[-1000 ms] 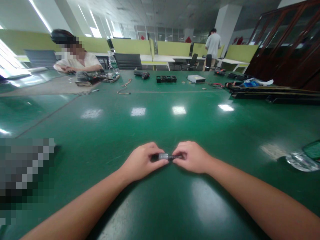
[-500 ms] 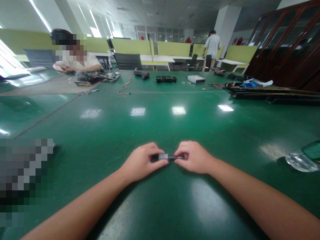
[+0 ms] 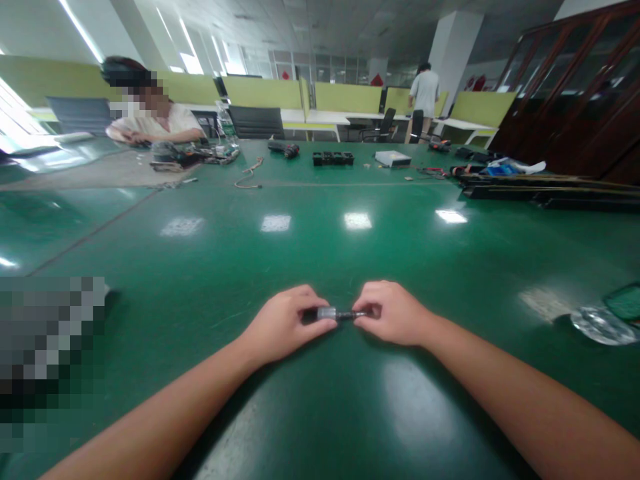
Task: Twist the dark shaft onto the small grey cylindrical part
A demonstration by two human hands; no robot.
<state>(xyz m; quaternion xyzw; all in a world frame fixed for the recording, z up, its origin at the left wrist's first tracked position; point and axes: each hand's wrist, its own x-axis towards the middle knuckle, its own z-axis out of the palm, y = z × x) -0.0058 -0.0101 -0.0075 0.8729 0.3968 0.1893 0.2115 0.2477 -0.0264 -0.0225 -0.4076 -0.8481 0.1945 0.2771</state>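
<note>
A glossy green tabletop [image 3: 320,253] fills the lower and middle frame, with 4 bright reflections [image 3: 358,221] in a row across it; behind, yellow-green partitions [image 3: 347,97] cross the top and a dark wooden cabinet [image 3: 575,100] stands at upper right. There are 2 other people: 1 seated person [image 3: 183,121] at upper left, 1 standing person [image 3: 425,93] at upper right. Along the table's far side sit 1 black rack [image 3: 333,159] and 1 pale box [image 3: 393,159]. Below the frame's centre lies 1 slim dark-and-silver item [image 3: 327,313], its left end gripped by the left hand [image 3: 283,323], its thin right end pinched by the right hand [image 3: 393,315].
</note>
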